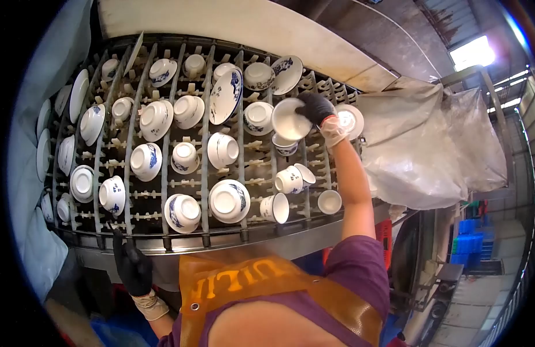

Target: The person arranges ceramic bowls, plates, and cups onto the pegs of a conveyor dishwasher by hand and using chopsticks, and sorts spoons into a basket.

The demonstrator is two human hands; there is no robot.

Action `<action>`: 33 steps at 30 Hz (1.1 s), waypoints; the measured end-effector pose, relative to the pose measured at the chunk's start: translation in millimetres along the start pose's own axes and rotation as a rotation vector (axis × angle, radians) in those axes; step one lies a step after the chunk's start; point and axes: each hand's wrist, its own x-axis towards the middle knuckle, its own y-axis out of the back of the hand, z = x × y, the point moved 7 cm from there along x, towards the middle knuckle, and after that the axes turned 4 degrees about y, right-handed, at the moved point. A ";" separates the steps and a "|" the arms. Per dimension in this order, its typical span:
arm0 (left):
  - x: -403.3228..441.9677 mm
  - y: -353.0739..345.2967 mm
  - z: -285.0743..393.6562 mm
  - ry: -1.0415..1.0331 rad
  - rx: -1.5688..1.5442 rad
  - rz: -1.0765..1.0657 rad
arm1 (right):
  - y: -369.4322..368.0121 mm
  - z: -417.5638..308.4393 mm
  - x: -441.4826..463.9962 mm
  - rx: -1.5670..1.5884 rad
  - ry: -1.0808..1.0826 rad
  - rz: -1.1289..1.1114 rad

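Observation:
My right hand, in a black glove with a clear plastic cuff, grips the rim of a white bowl above the pegged rack. Just under that bowl sits a small blue-patterned bowl, partly hidden. Beside it, on the left, a patterned bowl leans on the pegs. My left hand, gloved in black too, hangs at the metal front edge with fingers stretched out and nothing in them. The nearest dish to it is an overturned bowl with a blue pattern.
Several blue-and-white bowls and plates, such as an oval plate, stand tilted along the conveyor rack. A metal ledge runs along its front. Plastic sheeting covers the right end, and a grey curtain hangs at the left.

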 end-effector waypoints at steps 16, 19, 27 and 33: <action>9.9 -44.0 -10.0 0.013 0.256 0.028 | -33.4 182.0 -22.6 0.237 -0.421 0.178; 31.0 -116.2 4.5 0.220 0.164 0.051 | -26.5 188.8 -18.0 0.154 -0.362 -0.014; 102.4 -291.9 -22.3 0.007 0.788 -0.787 | 48.4 100.0 -54.6 0.321 -0.130 0.597; 159.0 -383.3 -120.3 -0.216 1.000 -0.854 | 20.1 84.4 -143.7 -0.069 -0.481 0.344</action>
